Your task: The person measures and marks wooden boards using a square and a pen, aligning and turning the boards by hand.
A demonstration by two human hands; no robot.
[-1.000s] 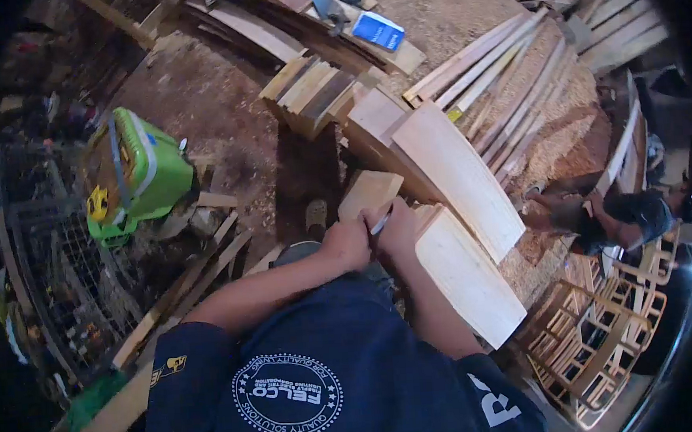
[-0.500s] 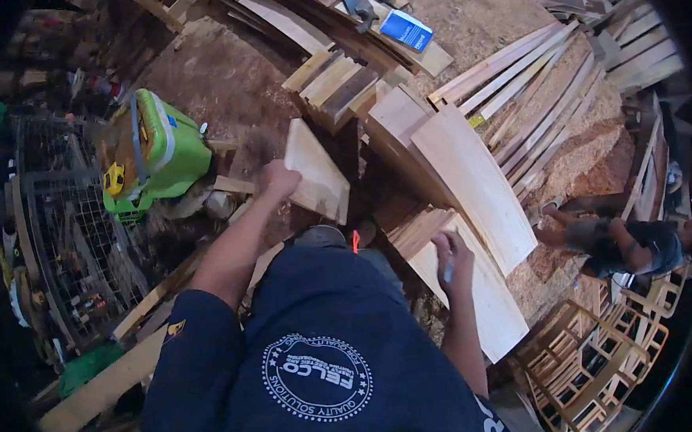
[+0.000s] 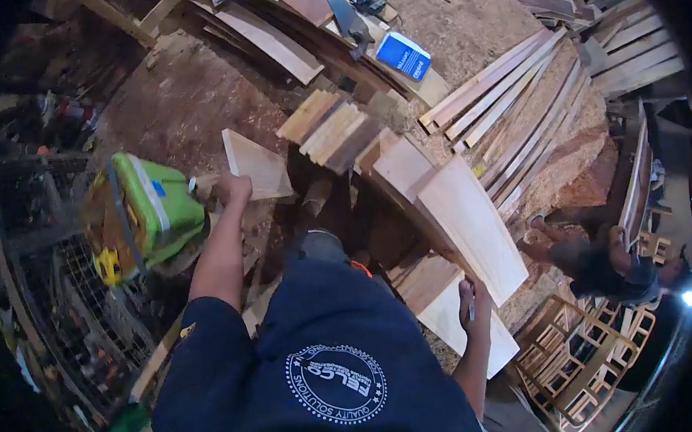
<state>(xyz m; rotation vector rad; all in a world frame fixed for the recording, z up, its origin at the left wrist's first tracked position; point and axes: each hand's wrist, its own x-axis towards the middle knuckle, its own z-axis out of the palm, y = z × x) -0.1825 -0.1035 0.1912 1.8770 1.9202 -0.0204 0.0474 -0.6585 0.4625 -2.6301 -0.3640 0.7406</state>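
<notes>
My left hand [image 3: 236,189] grips the lower left edge of a pale, flat wooden piece [image 3: 257,167], held out in front of me to the left. My right hand [image 3: 475,301] is closed round a small, light, thin object [image 3: 471,312] that looks like a pen or pencil; its exact kind is unclear. Beneath and beside that hand lies a pale board [image 3: 451,320] on stacked wood. A wider curved board [image 3: 473,228] rests just above it on another stack. Between my hands, a row of short wooden blocks [image 3: 329,130] stands farther forward.
At the left is a green container [image 3: 159,207] with a yellow tape measure [image 3: 108,266] on it. Long strips [image 3: 512,87], a handsaw [image 3: 343,14] and a blue-and-white packet [image 3: 403,56] lie ahead. Another person [image 3: 611,267] crouches at the right, near wooden frames [image 3: 580,352].
My hands were together at the wooden piece, then parted. My left hand has carried it leftward and away from me. My right hand has moved right and down, over the pale board.
</notes>
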